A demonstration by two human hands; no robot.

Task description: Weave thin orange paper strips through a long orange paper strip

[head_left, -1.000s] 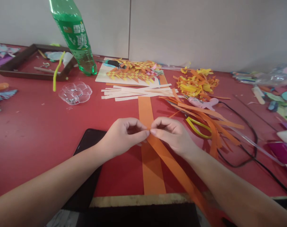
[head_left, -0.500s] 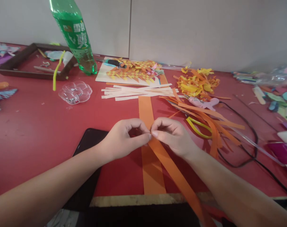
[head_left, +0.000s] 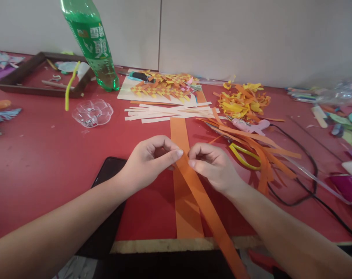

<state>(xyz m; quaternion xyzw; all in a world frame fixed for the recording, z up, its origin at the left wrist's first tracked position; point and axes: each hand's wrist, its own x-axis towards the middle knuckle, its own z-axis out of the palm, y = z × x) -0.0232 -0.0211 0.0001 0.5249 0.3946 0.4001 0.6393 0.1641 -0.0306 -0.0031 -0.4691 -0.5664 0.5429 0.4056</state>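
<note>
My left hand (head_left: 152, 162) pinches the upper end of a long orange paper strip (head_left: 206, 199), which slants down to the right past the table edge. Close beside it, my right hand (head_left: 212, 164) has its thumb and fingertips together at the strip's right edge; whether anything is between them is too small to tell. Under both hands a wider orange strip (head_left: 186, 219) lies flat on the red table (head_left: 54, 162). White strips (head_left: 164, 112) are piled beyond it.
Scissors with yellow handles (head_left: 245, 157) lie among orange strips at the right, near a pink glue gun (head_left: 251, 126) with a black cord. A green bottle (head_left: 91, 42), dark frame (head_left: 16, 88), clear dish (head_left: 93, 113) and black phone (head_left: 106, 217) are at the left.
The held strip's upper end and my left hand have shifted slightly left and up. My right fingertips have parted a little from the left ones.
</note>
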